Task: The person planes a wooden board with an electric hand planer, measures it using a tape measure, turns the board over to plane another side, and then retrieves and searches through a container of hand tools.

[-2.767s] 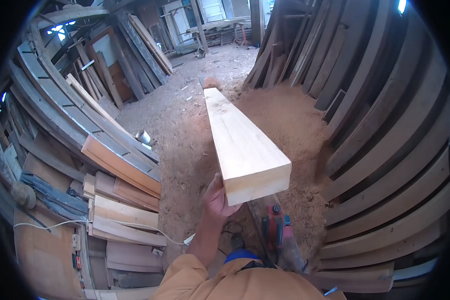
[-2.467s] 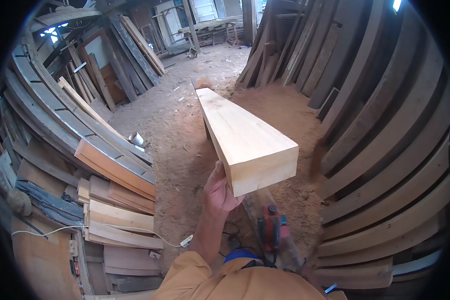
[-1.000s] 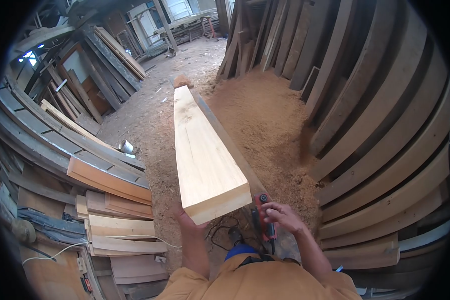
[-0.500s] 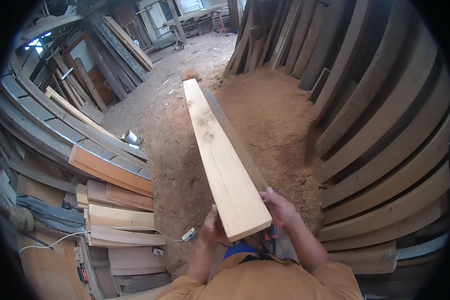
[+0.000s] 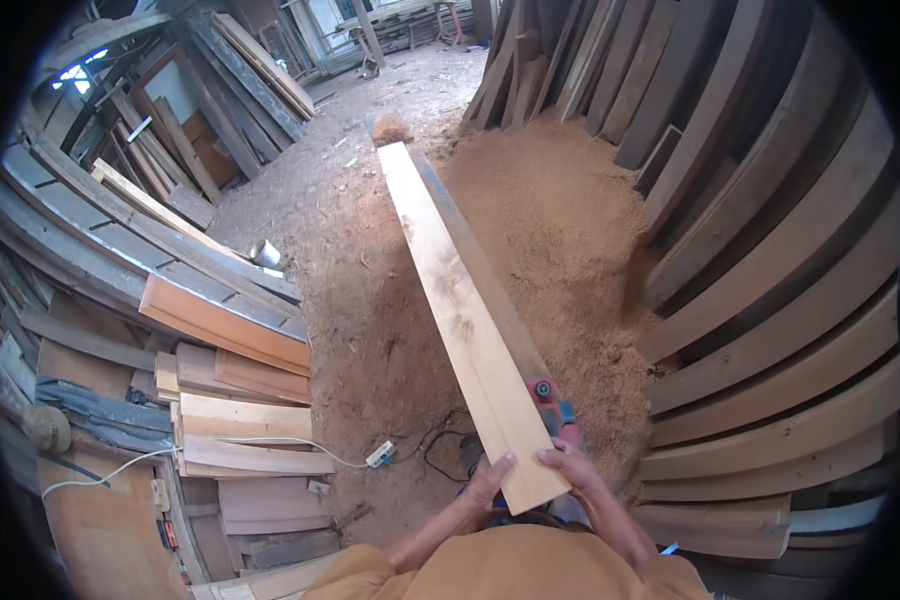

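A long pale wooden board [image 5: 455, 310] with knots runs away from me, its near end close to my body. My left hand [image 5: 488, 480] grips the board's left edge near that end, thumb on top. On the opposite edge my right hand [image 5: 573, 468] holds it the same way, fingers underneath and hidden. Beneath and to the right lies a darker plank or beam [image 5: 490, 285]. A red and teal power tool [image 5: 550, 400], its kind partly hidden, rests on that beam's near end, just beyond my right hand.
Sawdust [image 5: 560, 230] is heaped on the floor to the right. Many boards [image 5: 770, 270] lean along the right wall. Stacked planks [image 5: 250, 420] lie at left, with a power strip [image 5: 380, 454] and its cord beside them. A white can [image 5: 265, 253] sits farther off.
Both hands and the board's near end have come down toward my body and slightly right. The power tool, mostly hidden before, now shows beside the board.
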{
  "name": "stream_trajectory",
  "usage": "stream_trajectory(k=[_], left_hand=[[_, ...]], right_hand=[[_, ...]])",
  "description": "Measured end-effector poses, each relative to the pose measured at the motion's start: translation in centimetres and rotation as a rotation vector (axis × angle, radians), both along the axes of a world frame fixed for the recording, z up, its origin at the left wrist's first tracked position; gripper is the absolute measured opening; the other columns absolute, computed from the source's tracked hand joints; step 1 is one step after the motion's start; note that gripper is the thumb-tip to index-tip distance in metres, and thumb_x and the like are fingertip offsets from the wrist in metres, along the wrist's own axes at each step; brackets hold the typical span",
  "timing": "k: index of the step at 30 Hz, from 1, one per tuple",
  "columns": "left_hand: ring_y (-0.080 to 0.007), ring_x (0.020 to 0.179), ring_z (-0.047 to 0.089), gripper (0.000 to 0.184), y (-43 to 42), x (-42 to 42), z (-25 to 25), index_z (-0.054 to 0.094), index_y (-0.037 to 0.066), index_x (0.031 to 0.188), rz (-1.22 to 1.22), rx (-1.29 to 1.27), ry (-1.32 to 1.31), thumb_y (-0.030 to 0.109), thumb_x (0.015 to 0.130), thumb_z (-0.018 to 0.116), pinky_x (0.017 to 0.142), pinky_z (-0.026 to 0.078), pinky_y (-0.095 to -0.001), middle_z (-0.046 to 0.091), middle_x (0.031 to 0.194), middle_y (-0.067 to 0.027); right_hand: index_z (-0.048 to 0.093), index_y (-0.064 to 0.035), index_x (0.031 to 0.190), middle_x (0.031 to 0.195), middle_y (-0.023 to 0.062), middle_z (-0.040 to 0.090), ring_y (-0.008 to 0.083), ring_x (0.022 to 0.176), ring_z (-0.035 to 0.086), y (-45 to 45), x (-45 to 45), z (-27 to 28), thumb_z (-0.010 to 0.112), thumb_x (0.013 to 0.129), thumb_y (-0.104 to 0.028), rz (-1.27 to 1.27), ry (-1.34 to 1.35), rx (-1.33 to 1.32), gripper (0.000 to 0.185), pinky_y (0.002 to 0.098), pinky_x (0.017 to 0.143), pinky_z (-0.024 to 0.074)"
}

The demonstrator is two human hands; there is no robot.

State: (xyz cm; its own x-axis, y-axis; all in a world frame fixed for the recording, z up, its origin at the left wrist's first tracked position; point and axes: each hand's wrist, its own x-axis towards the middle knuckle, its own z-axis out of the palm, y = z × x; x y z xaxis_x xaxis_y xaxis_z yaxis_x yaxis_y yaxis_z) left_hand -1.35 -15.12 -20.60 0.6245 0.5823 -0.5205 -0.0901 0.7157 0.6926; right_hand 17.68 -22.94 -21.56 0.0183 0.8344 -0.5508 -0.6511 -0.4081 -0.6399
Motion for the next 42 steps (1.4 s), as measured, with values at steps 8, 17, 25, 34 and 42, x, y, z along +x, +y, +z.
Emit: stream_trajectory(k=[8, 17, 25, 34, 42], left_hand=[[-0.0241, 0.126, 0.057, 0.063, -0.2, -0.4, 0.7, 0.044, -0.004, 0.144, -0.18, 0.027, 0.064, 0.03, 0.096, 0.067, 0.106, 0.046, -0.0372, 0.058, 0.137, -0.0161], [-0.0267, 0.123, 0.061, 0.072, 6.5, -4.7, -9.5, 0.042, 0.0, 0.147, -0.141, -0.021, 0.099, 0.044, 0.096, 0.066, 0.105, 0.049, -0.0401, 0.059, 0.136, -0.0173], [-0.0246, 0.115, 0.064, 0.066, 5.3, -8.8, -22.9, 0.049, -0.001, 0.142, 0.053, -0.035, 0.314, 0.046, 0.098, 0.063, 0.098, 0.053, -0.0378, 0.062, 0.131, -0.0156], [-0.0227, 0.107, 0.067, 0.066, 8.1, -13.8, -22.7, 0.056, -0.001, 0.137, 0.006, -0.113, 0.463, 0.045, 0.092, 0.071, 0.092, 0.055, -0.0362, 0.068, 0.123, -0.0145], [-0.0237, 0.111, 0.066, 0.071, 9.6, -18.5, -22.4, 0.053, 0.0, 0.14, -0.029, -0.209, 0.37, 0.05, 0.093, 0.069, 0.096, 0.054, -0.0369, 0.065, 0.128, -0.0159]], right_hand=[[0.053, 0.0066, 0.139, 0.125, 0.0143, 0.067, 0.0198, 0.105, 0.069, -2.3, 0.3, 1.0, 0.076, 0.085, -0.019, -0.056, 0.004, -0.012, 0.064, 0.0328, 0.092, 0.0554], [0.053, 0.0059, 0.137, 0.123, 0.0127, 0.066, 0.0199, 0.109, 0.065, 4.6, -5.1, -7.9, 0.072, 0.087, -0.025, -0.042, -0.238, -0.069, 0.061, 0.0333, 0.096, 0.0524], [0.034, 0.0108, 0.145, 0.138, 0.0241, 0.055, 0.0295, 0.127, 0.057, 5.0, -10.9, -18.9, 0.078, 0.084, -0.044, 0.275, -0.529, -0.314, 0.093, 0.0377, 0.106, 0.0461], [0.03, 0.0077, 0.151, 0.141, 0.0257, 0.053, 0.0325, 0.132, 0.053, 8.0, -14.8, -18.9, 0.079, 0.085, -0.042, 0.424, -0.51, -0.248, 0.096, 0.04, 0.11, 0.0429], [0.043, 0.0088, 0.143, 0.128, 0.0202, 0.064, 0.0284, 0.12, 0.062, 10.9, -16.3, -12.9, 0.085, 0.078, -0.041, 0.53, -0.356, -0.353, 0.092, 0.0365, 0.099, 0.0504]])
